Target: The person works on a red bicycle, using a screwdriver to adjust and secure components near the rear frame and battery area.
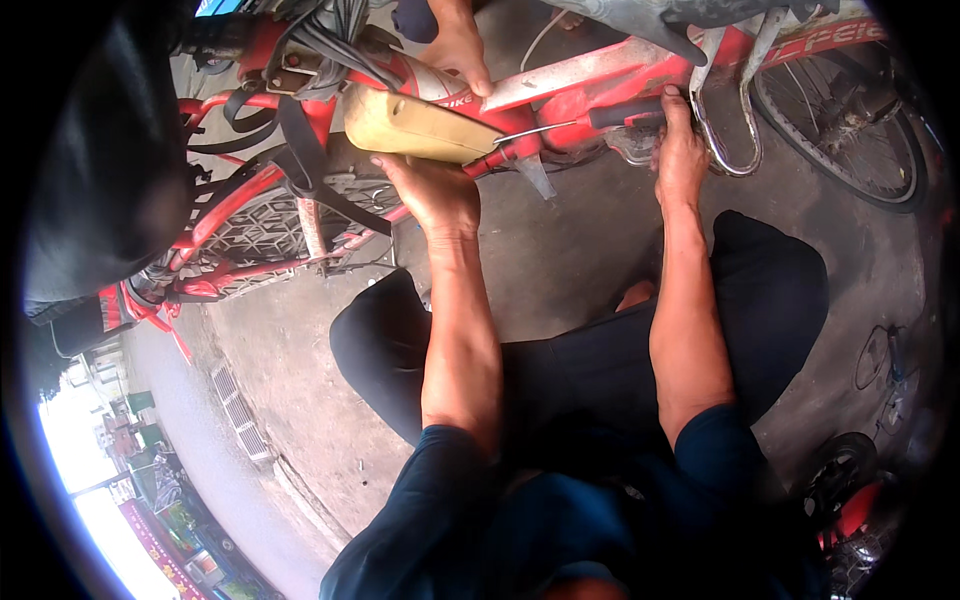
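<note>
A red electric bicycle frame (570,85) stretches across the upper part of the view. My left hand (435,195) cups the underside of a long yellow case (425,125) that sits below the frame tube, thumb on its near side and the other fingers hidden. In my right hand (682,150) is a screwdriver (620,113) with a red and black handle, held level. Its thin metal shaft points left, with the tip at the case's right end, by a red bracket (520,150). A scrap of clear plastic (538,178) hangs beneath that bracket.
Another person's hand (460,50) rests on the frame above the case. Cables and a black strap (305,140) hang by the front wheel (260,220). A metal stand loop (740,165) and the rear wheel (850,120) are at right. A drain grate (240,415) lies at left.
</note>
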`<move>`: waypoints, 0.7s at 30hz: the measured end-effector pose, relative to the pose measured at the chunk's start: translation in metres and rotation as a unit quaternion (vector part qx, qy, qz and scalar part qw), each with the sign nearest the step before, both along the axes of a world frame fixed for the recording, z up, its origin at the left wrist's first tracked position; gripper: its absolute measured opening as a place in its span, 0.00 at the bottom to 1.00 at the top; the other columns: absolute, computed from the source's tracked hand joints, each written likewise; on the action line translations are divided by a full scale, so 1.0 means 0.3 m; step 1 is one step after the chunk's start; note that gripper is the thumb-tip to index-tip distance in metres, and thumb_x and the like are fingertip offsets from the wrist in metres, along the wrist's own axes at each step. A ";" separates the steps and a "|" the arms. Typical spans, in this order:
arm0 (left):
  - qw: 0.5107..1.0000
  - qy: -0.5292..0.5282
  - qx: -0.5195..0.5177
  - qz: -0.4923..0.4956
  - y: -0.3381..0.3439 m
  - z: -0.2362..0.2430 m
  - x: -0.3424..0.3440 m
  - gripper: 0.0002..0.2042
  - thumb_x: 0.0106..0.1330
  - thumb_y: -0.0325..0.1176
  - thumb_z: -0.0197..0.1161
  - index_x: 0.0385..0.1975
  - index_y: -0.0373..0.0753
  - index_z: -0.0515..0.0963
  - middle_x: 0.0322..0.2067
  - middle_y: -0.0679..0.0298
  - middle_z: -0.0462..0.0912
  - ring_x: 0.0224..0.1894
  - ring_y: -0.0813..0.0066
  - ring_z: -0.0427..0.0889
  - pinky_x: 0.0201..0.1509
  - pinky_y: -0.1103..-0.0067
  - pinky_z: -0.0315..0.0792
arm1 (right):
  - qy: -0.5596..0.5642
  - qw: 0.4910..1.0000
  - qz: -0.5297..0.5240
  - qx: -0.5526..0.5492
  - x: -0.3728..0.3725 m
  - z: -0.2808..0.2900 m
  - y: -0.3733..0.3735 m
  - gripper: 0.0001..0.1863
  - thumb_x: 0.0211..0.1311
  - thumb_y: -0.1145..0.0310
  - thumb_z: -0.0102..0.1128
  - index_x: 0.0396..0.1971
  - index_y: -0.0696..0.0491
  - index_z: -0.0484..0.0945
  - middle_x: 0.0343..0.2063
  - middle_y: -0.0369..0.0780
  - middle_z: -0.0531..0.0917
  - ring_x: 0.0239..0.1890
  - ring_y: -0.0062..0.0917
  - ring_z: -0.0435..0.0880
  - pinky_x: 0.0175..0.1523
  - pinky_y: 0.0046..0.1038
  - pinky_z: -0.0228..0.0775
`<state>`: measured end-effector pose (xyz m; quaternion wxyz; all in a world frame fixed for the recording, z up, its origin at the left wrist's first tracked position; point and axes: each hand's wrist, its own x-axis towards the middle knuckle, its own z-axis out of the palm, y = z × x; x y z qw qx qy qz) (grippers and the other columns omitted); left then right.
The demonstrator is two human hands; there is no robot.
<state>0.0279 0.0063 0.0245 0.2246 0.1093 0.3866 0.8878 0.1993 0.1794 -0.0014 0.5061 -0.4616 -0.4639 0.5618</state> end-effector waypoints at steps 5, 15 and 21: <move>1.000 0.026 0.004 0.003 -0.015 -0.024 -0.016 0.37 0.66 0.66 0.37 0.67 0.46 0.50 0.67 0.64 0.53 0.69 0.68 0.51 0.71 0.68 0.44 | -0.071 0.997 0.023 -0.011 -0.018 -0.019 -0.015 0.23 0.57 0.44 0.59 0.32 0.53 0.77 0.16 0.32 0.71 0.15 0.16 0.68 0.19 0.19 0.59; 1.000 0.024 -0.003 0.006 -0.020 -0.051 -0.005 0.38 0.64 0.64 0.45 0.67 0.43 0.52 0.68 0.64 0.53 0.69 0.69 0.52 0.71 0.70 0.44 | 0.145 0.984 0.102 0.024 -0.002 0.028 -0.103 0.21 0.65 0.59 0.55 0.47 0.60 0.68 0.36 0.43 0.78 0.29 0.27 0.81 0.29 0.26 0.77; 1.000 0.012 -0.003 0.011 -0.016 -0.053 0.013 0.39 0.66 0.62 0.46 0.67 0.38 0.50 0.67 0.62 0.54 0.68 0.70 0.52 0.71 0.73 0.44 | 0.069 0.996 0.054 0.021 -0.024 0.049 -0.069 0.18 0.61 0.58 0.58 0.44 0.56 0.72 0.29 0.39 0.79 0.22 0.22 0.80 0.23 0.22 0.73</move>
